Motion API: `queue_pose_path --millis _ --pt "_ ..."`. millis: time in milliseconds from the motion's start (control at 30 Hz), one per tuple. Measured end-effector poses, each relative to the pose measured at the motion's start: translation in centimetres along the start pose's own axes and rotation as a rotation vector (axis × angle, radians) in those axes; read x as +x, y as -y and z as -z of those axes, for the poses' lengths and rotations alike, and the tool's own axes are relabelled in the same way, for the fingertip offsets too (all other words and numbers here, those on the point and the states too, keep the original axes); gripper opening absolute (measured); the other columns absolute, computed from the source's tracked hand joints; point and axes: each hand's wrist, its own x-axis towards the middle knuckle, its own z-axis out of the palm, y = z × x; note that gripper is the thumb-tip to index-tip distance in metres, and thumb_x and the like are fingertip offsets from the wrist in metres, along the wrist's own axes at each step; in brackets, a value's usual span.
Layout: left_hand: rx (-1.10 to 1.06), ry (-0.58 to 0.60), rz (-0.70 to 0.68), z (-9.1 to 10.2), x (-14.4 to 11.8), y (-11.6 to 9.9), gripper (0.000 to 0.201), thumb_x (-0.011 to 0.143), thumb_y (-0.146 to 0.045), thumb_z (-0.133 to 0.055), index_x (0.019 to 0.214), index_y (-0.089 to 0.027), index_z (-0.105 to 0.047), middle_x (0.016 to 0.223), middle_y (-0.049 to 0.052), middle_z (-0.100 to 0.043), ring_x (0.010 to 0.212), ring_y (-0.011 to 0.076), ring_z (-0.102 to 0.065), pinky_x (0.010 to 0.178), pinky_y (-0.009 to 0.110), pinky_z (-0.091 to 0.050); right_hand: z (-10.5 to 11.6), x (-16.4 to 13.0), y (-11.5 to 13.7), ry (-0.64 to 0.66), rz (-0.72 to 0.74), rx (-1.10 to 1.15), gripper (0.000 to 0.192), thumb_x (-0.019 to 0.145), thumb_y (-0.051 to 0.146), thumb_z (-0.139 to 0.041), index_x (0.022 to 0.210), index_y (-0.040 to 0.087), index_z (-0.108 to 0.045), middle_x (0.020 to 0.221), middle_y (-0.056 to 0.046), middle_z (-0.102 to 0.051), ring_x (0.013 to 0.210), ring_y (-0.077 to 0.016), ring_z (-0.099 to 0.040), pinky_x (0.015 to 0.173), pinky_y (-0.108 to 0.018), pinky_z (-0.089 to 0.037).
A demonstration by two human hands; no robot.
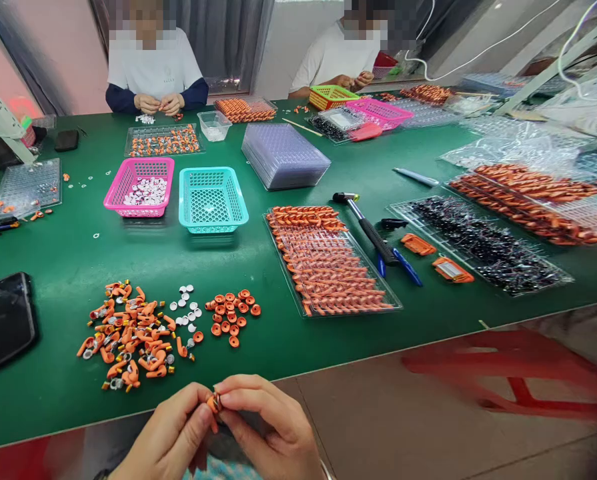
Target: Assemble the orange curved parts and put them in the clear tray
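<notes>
Just off the table's front edge, my left hand (173, 433) and my right hand (268, 420) meet at their fingertips. Between them is an orange earbud shell (213, 405) with its stem pointing down. The left thumb and fingers pinch it; the right fingers press on its round end, and whether they hold a separate small part is hidden. Beyond my hands lie a heap of orange earbud shells (138, 330) with metal and yellow bits, small white discs (192, 307) and round orange caps (229, 319).
A black phone (8, 320) lies at left. Behind the heap stand a pink basket (141, 208) of white pieces and a turquoise basket (213, 227). Rightward are a tray of orange earbud shells (328, 267), a hammer (371, 230) and a tray of black parts (488, 243). Two people sit opposite.
</notes>
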Motion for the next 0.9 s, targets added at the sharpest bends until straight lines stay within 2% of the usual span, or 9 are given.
queue_pose_path --millis 100,233,567,767,900 --pt "0.026 0.001 0.006 0.0 0.2 0.3 0.047 0.094 -0.059 -0.039 0.069 -0.020 -0.046 0.060 -0.004 -0.044 0.056 0.0126 -0.042 0.056 0.022 -0.036 0.0 0.0 0.0 -0.002 0.013 -0.004 0.038 0.078 -0.006 -0.065 0.102 0.023 -0.069 0.097 -0.007 -0.074 0.085 -0.0175 -0.073 0.078 -0.025 -0.061" --pt "0.071 -0.010 -0.057 -0.1 0.5 0.3 0.049 0.094 -0.062 -0.035 0.068 -0.021 -0.044 0.061 -0.004 -0.042 0.056 0.0131 -0.040 0.053 0.023 -0.035 0.1 -0.1 0.2 0.012 0.023 -0.010 0.037 0.078 -0.007 -0.064 0.103 0.021 -0.070 0.097 -0.008 -0.074 0.085 -0.0175 -0.073 0.078 -0.024 -0.061" --pt "0.278 -0.033 -0.282 0.1 0.5 1.3 0.041 0.102 -0.042 -0.031 0.069 -0.021 -0.044 0.062 -0.004 -0.045 0.055 0.0121 -0.043 0.050 0.021 -0.033 0.0 -0.6 0.0 0.014 0.072 -0.020 0.039 0.079 -0.006 -0.067 0.106 0.021 -0.071 0.099 -0.008 -0.074 0.086 -0.0168 -0.073 0.079 -0.022 -0.061" --pt "0.349 -0.066 -0.416 0.0 0.5 1.2 0.036 0.103 -0.036 -0.034 0.072 -0.021 -0.045 0.063 -0.004 -0.046 0.054 0.0111 -0.044 0.051 0.019 -0.034 0.0 -0.7 0.1 0.024 0.107 -0.010 0.038 0.081 -0.003 -0.066 0.110 0.021 -0.071 0.099 -0.009 -0.075 0.086 -0.0184 -0.074 0.078 -0.024 -0.062" --pt "0.360 -0.112 -0.391 -0.2 0.2 0.8 0.038 0.103 -0.040 -0.034 0.072 -0.022 -0.046 0.064 -0.004 -0.047 0.056 0.0118 -0.045 0.052 0.021 -0.035 0.1 -0.6 0.2 0.015 0.095 -0.003 0.038 0.082 -0.002 -0.066 0.110 0.023 -0.071 0.099 -0.009 -0.075 0.086 -0.0183 -0.074 0.077 -0.024 -0.062"
